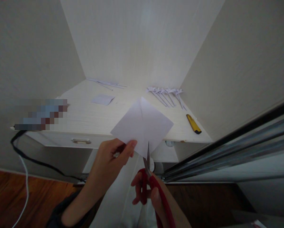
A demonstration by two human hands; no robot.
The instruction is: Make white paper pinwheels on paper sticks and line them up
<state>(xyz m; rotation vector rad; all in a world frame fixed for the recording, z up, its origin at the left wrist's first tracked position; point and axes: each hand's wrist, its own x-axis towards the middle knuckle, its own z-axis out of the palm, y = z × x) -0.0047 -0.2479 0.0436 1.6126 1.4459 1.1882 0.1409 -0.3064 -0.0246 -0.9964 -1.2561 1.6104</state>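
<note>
"Two bare hands at work: where are they?"

"Low in the middle of the frame. The left hand (115, 153) pinches a white paper sheet (142, 120) by its lower left edge, between thumb and fingers. The right hand (156, 198) holds red-handled scissors (147, 171), blades parted at the sheet's bottom corner."

"And the sheet?"

"At the centre, turned like a diamond, a faint crease running down from its top corner. One blade lies in front of it; whether the other passes behind, I can't tell."

"What else is hard to make out?"

"A pixelated patch (42, 115) masks something at the left. The right hand's palm is mostly behind the handles, which run off the bottom edge. A dark sleeve (63, 209) is cut off at lower left. Behind the scissors sits something round (152, 165), too covered to name."

"Any containers?"

"One drawer (58, 141) at left, closed, with a metal pull (81, 141); its contents are hidden. Under the desktop (80, 117), right of centre, a shelf (165, 155) bears a clear object (169, 143), its top cut off by the desk edge."

"On top?"

"Thin paper sticks (108, 83) and a small paper piece (102, 99) at upper left; a row of folded paper shapes on sticks (167, 91) at upper right, overlapping too much to count, with a yellow cutter (193, 123) below them."
</note>
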